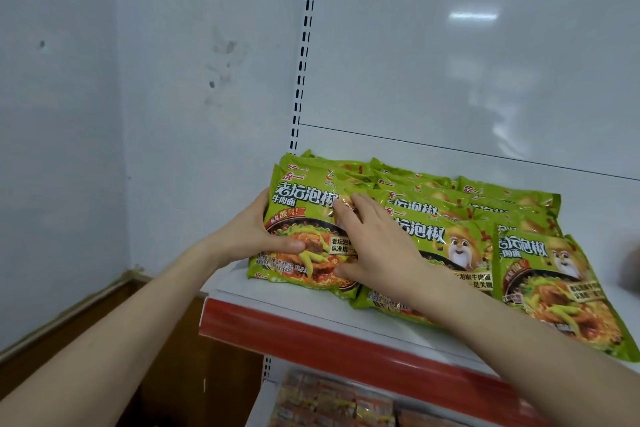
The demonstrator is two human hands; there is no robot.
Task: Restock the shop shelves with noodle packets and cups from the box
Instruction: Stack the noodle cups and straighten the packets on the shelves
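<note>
Green noodle packets lie in overlapping stacks on the white top shelf (311,319), which has a red front strip. The leftmost stack's front packet (301,215) leans at the shelf's left end. My left hand (256,232) grips its left edge, thumb across the front. My right hand (374,243) lies flat on the packet's right side, fingers spread, thumb under its lower edge. A middle stack (446,243) and a right stack (554,281) sit beside it. The box is out of sight.
A slotted upright (303,55) runs up the white back panel behind the stacks. Red and orange packets (332,402) fill the shelf below. A plain wall and a wooden skirting (69,308) are on the left.
</note>
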